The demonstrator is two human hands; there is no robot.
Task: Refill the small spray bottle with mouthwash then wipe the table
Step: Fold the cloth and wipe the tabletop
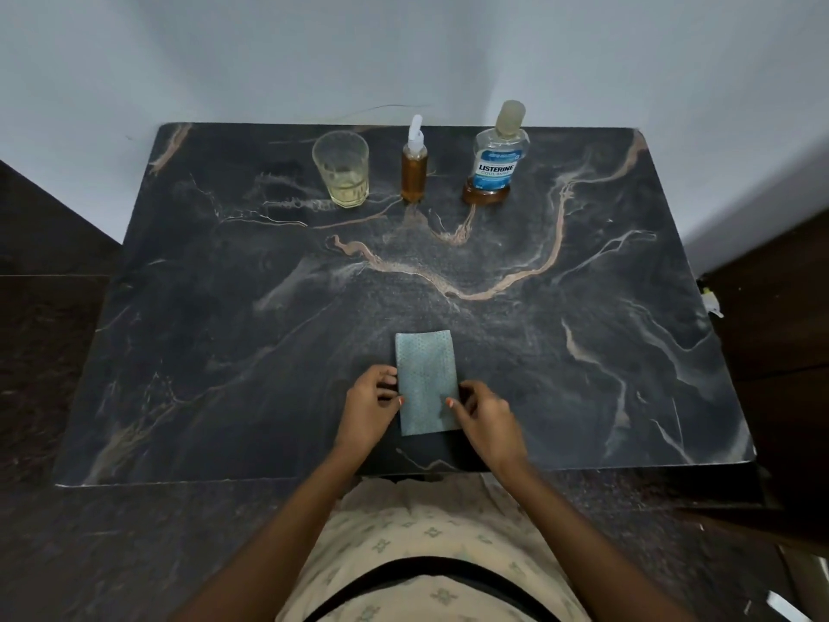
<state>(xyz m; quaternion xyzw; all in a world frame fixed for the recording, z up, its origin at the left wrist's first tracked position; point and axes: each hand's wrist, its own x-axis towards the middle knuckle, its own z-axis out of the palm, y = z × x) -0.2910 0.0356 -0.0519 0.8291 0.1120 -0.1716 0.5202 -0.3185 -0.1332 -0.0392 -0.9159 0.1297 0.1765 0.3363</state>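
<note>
A folded grey-blue cloth point(426, 379) lies flat near the front edge of the dark marble table point(628, 352). My left hand point(370, 410) touches the cloth's left edge and my right hand point(486, 419) touches its right edge, fingers curled on the cloth. At the back of the table stand a small spray bottle point(414, 166) filled with amber liquid, white nozzle on top, and a mouthwash bottle point(495, 159) with a blue label, capped, only a little amber liquid at its bottom.
A clear glass point(342, 169) with a little pale liquid stands at the back left, beside the spray bottle. A pale wall rises behind the table. Dark floor surrounds it, and dark furniture point(771, 329) stands at the right.
</note>
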